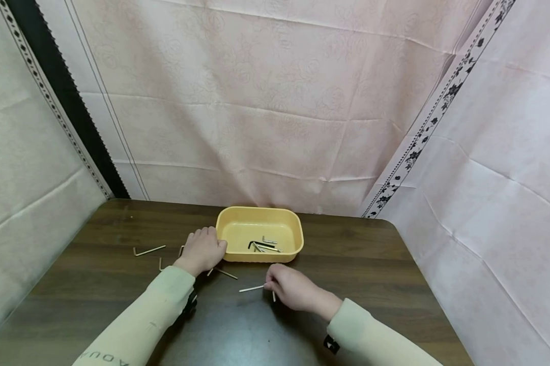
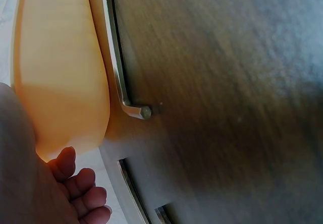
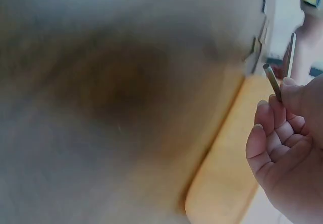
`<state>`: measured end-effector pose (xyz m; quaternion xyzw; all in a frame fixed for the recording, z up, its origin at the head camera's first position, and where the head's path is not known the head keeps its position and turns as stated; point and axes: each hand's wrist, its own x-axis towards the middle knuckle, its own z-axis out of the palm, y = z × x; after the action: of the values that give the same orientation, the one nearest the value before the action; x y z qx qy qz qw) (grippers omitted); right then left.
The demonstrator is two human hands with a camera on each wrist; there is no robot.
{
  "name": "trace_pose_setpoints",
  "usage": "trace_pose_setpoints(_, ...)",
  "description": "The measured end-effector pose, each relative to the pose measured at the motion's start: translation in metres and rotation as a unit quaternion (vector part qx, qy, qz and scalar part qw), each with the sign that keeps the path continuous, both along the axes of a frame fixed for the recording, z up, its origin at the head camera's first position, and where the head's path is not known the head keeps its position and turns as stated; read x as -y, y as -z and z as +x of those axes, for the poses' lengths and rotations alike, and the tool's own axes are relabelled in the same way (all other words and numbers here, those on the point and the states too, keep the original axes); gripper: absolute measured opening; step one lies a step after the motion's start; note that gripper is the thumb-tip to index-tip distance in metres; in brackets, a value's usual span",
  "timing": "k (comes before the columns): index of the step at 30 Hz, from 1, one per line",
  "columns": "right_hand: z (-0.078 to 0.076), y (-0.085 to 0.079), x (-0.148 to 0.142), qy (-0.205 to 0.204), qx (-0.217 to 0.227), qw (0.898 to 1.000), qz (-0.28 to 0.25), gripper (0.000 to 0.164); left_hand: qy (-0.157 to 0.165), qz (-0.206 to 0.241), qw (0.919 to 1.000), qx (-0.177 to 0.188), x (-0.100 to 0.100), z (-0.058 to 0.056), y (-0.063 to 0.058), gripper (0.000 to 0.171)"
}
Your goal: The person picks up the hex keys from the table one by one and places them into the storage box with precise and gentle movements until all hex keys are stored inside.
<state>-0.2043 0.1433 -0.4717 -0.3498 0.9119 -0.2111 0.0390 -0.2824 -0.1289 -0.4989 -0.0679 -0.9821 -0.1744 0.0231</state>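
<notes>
My left hand holds the left end of a yellow plastic bin, its thumb at the rim near the front corner. In the left wrist view its fingertips curl beside the bin's outer wall. A metal hex key is pinched between the thumb and index finger of my right hand, just in front of the bin. Its two arms stick out past the fingers in the right wrist view, while the bend is hidden. Inside the bin lie several hex keys, one of them black.
Loose hex keys lie on the dark wooden table left of the bin, including one at the far left. Another hex key lies close by the bin's front left corner. A pale patterned cloth hangs behind the table.
</notes>
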Motion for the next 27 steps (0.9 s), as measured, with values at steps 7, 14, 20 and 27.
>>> trace_pose_setpoints(7,-0.016,-0.016,-0.013,0.013,-0.019,0.999,-0.034,0.011,0.001,-0.001,1.0,0.003,0.0,0.001,-0.003,0.032)
trace_pose_setpoints(14,-0.034,-0.025,-0.019,0.038,-0.027,0.997,-0.062,0.012,0.0,-0.004,1.0,0.004,-0.001,0.003,-0.004,0.032)
trace_pose_setpoints(20,-0.047,-0.029,-0.017,0.075,-0.026,0.994,-0.073,0.011,0.001,-0.005,1.0,0.002,0.0,0.003,-0.003,0.032)
trace_pose_setpoints(27,-0.061,-0.032,-0.01,0.102,-0.037,0.991,-0.082,0.012,0.002,-0.004,1.0,0.001,-0.001,0.003,-0.004,0.032)
